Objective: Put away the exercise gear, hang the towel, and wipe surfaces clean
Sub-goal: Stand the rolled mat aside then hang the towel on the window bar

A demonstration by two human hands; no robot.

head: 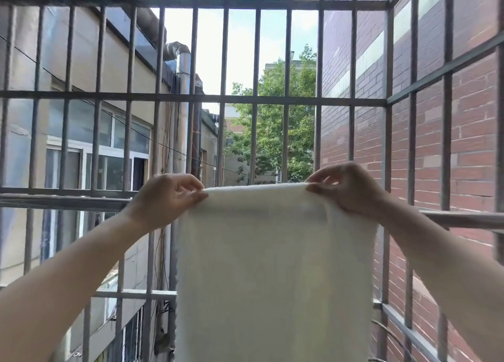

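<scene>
**Cream towel held up before the barred grille**

A grey metal security grille [191,97] of upright bars and flat cross-rails fills the view and turns a corner at its right side. Just in front of the grille's lower middle hangs a cream, soft-looking rectangular towel [275,266], its top edge rounded over in a fold and its length dropping out of view at the bottom. Whether that fold rests on a rail of the grille cannot be told.

The left hand [166,198] pinches the towel's top left corner with curled fingers and thumb. The right hand [346,189] pinches the top right corner the same way. Both bare forearms reach up toward the grille.

Beyond the grille to the left stands a beige building [81,61] with white-framed windows and a shiny metal duct pipe [182,61]. Beyond it to the right rises a red brick wall [463,143]. Straight through the grille's middle bars, a leafy green tree [272,129] stands under bright sky.
</scene>
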